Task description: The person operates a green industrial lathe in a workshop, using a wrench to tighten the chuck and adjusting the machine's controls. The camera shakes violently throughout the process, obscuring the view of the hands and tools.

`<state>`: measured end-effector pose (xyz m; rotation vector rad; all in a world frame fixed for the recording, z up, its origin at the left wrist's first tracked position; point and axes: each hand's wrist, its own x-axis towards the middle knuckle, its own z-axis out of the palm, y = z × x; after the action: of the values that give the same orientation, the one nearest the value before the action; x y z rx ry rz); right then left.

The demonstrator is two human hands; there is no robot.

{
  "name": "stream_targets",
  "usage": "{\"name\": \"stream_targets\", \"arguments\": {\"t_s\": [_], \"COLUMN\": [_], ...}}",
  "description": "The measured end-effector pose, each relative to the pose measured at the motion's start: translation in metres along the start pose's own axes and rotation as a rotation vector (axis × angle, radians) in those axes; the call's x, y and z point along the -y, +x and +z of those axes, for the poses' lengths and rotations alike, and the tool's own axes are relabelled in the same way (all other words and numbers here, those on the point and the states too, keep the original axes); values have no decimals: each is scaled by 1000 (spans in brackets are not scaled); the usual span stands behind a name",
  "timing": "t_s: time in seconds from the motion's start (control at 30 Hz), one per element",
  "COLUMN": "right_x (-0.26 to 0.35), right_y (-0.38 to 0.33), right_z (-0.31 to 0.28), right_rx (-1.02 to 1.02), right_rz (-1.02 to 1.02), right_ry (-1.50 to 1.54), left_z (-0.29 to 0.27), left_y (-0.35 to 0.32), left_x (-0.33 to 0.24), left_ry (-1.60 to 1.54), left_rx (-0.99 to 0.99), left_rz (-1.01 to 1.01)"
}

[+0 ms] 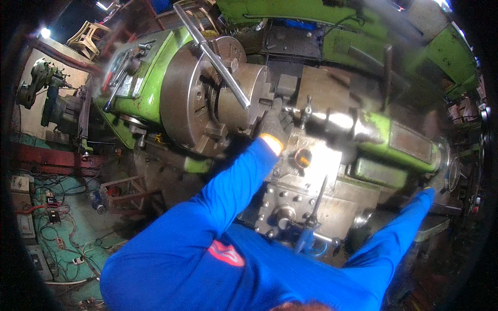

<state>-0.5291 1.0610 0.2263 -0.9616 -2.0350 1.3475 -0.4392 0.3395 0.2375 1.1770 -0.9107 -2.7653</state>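
My left hand (275,122), in a dark grey glove with a yellow cuff, reaches between the lathe chuck (241,98) and the tailstock spindle (340,122). Its fingers are curled by the chuck's face, beside the spindle's tip; whatever they grip is hidden. Far to the right, my gloved right hand (439,182) is closed at the rim of the tailstock handwheel (453,173), with its fingers partly blurred. The green tailstock (397,142) lies between my two hands. A long steel bar (211,54) slants down across the front of the chuck.
Under my left forearm sits the carriage (290,199) with its bolts and an upright lever (317,199). The green headstock (148,98) with levers stands left. Cables (62,228) and a rusty frame (132,192) lie on the floor. Another green machine (358,49) stands behind.
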Motion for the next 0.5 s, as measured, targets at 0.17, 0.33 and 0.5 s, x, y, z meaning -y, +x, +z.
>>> {"name": "stream_targets", "arguments": {"t_s": [0.17, 0.33, 0.5], "right_x": [31, 25, 24], "right_y": [-37, -32, -31], "right_z": [26, 12, 15], "right_rx": [69, 12, 1], "right_rz": [96, 59, 46], "right_ry": [164, 101, 64], "left_z": [-20, -13, 1], "left_y": [9, 3, -9], "left_x": [-3, -1, 1], "left_ry": [-114, -108, 9], "left_rx": [166, 136, 16], "left_rz": [-52, -57, 53]}}
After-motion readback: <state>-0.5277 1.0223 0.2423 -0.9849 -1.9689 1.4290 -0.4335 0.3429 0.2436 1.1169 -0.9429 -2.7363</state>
